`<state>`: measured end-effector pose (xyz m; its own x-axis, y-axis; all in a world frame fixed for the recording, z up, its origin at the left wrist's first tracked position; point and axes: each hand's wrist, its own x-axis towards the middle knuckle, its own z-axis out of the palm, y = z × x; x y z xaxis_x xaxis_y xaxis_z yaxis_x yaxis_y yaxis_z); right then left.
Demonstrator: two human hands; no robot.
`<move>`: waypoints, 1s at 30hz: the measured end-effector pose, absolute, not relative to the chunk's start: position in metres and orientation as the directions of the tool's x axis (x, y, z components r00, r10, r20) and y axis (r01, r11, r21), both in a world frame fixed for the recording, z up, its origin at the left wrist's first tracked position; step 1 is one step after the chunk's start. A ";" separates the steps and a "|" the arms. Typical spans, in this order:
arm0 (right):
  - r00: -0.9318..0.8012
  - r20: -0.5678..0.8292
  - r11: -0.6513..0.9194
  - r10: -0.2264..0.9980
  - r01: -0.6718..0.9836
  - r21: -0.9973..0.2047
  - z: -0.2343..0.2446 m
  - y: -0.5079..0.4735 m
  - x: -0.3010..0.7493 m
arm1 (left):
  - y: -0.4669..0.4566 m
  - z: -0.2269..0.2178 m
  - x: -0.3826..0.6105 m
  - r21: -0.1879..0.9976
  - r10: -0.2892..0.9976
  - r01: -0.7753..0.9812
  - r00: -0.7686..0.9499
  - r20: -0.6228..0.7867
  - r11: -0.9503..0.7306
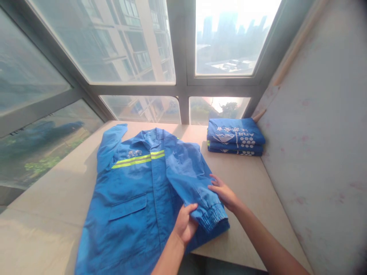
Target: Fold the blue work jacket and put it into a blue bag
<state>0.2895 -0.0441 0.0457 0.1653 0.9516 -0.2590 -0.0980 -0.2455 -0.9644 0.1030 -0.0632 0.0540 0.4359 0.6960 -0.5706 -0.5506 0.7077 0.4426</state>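
Observation:
A blue work jacket [132, 191] with a yellow reflective stripe lies front up on a light wooden table [51, 206]. Its right-hand sleeve [186, 175] is folded across the body. My left hand [185, 223] is closed on the sleeve near the elastic cuff [213, 217], thumb on top. My right hand [223, 193] rests on the sleeve's outer edge just above the cuff, its fingers curled against the fabric.
Folded blue garments [235, 137] with white print are stacked at the table's far right corner. Large windows [129, 42] run along the back and left. A pale wall [318, 145] borders the table on the right.

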 end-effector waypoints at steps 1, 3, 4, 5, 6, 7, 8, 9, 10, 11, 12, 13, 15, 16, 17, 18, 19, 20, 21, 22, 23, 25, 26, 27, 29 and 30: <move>0.169 -0.197 -0.186 0.966 -0.081 -0.979 0.058 -0.038 0.293 | -0.062 0.058 0.104 0.464 0.714 -0.551 0.440 -0.544 0.694; 0.176 -0.064 -0.055 0.982 -0.052 -0.997 0.075 -0.032 0.297 | -0.063 0.064 0.103 0.503 0.740 -0.545 0.449 -0.501 0.671; 0.193 0.010 0.013 0.981 -0.015 -1.000 0.077 -0.033 0.298 | -0.065 0.064 0.102 0.517 0.744 -0.536 0.451 -0.493 0.667; 0.208 0.058 0.052 0.976 0.033 -0.998 0.074 -0.036 0.299 | -0.069 0.062 0.101 0.523 0.735 -0.518 0.451 -0.506 0.677; 0.220 0.061 0.044 0.974 0.083 -0.996 0.066 -0.041 0.300 | -0.074 0.057 0.100 0.518 0.713 -0.491 0.444 -0.543 0.700; 0.231 0.018 -0.012 0.973 0.128 -0.992 0.053 -0.047 0.300 | -0.080 0.051 0.098 0.501 0.676 -0.457 0.426 -0.602 0.735; 0.243 -0.059 -0.101 0.968 0.165 -0.981 0.037 -0.054 0.301 | -0.086 0.043 0.097 0.476 0.631 -0.423 0.397 -0.667 0.771; 0.255 -0.144 -0.196 0.956 0.192 -0.962 0.021 -0.061 0.301 | -0.092 0.035 0.096 0.450 0.587 -0.395 0.368 -0.721 0.801; 0.264 -0.212 -0.271 0.941 0.211 -0.939 0.005 -0.068 0.301 | -0.098 0.027 0.095 0.431 0.555 -0.375 0.344 -0.757 0.821; 0.273 -0.249 -0.313 0.929 0.227 -0.922 -0.009 -0.073 0.302 | -0.103 0.021 0.094 0.426 0.542 -0.363 0.327 -0.774 0.829; 0.277 -0.251 -0.320 0.928 0.244 -0.915 -0.019 -0.078 0.302 | -0.106 0.017 0.094 0.436 0.545 -0.354 0.319 -0.775 0.827; 0.275 -0.228 -0.301 0.934 0.261 -0.917 -0.026 -0.081 0.302 | -0.109 0.016 0.094 0.453 0.557 -0.346 0.319 -0.767 0.822; 0.262 -0.173 -0.244 0.950 0.273 -0.930 -0.027 -0.084 0.301 | -0.110 0.018 0.096 0.489 0.580 -0.325 0.313 -0.752 0.810; 0.260 -0.157 -0.226 0.953 0.263 -0.938 -0.024 -0.084 0.301 | -0.109 0.021 0.098 0.503 0.589 -0.316 0.309 -0.747 0.804; 0.260 -0.144 -0.210 0.955 0.246 -0.946 -0.019 -0.084 0.301 | -0.109 0.024 0.100 0.515 0.598 -0.313 0.308 -0.739 0.798; 0.258 -0.131 -0.191 0.957 0.226 -0.955 -0.014 -0.083 0.301 | -0.108 0.027 0.102 0.524 0.608 -0.318 0.309 -0.731 0.791; 0.253 -0.116 -0.172 0.960 0.211 -0.962 -0.009 -0.083 0.302 | -0.109 0.028 0.105 0.530 0.618 -0.326 0.312 -0.721 0.783; 0.248 -0.099 -0.153 0.964 0.208 -0.966 -0.006 -0.083 0.303 | -0.109 0.029 0.106 0.535 0.627 -0.335 0.314 -0.713 0.776; 0.242 -0.081 -0.138 0.967 0.226 -0.964 -0.004 -0.084 0.304 | -0.111 0.029 0.108 0.541 0.635 -0.340 0.313 -0.706 0.769; 0.239 -0.063 -0.128 0.969 0.269 -0.955 -0.004 -0.087 0.306 | -0.113 0.028 0.108 0.549 0.642 -0.338 0.308 -0.702 0.764; 0.237 -0.039 -0.119 0.971 0.335 -0.935 -0.006 -0.090 0.307 | -0.116 0.026 0.106 0.558 0.645 -0.331 0.302 -0.702 0.761; 0.236 0.034 -0.091 0.971 0.499 -0.862 -0.008 -0.096 0.308 | -0.121 0.021 0.101 0.580 0.656 -0.309 0.293 -0.696 0.754; 0.229 0.082 -0.066 0.970 0.574 -0.816 -0.008 -0.099 0.307 | -0.123 0.019 0.097 0.599 0.667 -0.295 0.288 -0.687 0.744; 0.213 0.132 -0.034 0.968 0.633 -0.773 -0.006 -0.100 0.303 | -0.125 0.017 0.092 0.625 0.681 -0.271 0.280 -0.676 0.732; 0.152 0.213 0.048 0.965 0.698 -0.714 0.003 -0.101 0.290 | -0.127 0.015 0.082 0.690 0.704 -0.157 0.254 -0.664 0.707; 0.100 0.236 0.097 0.967 0.711 -0.696 0.009 -0.100 0.281 | -0.127 0.016 0.077 0.722 0.713 -0.063 0.236 -0.660 0.689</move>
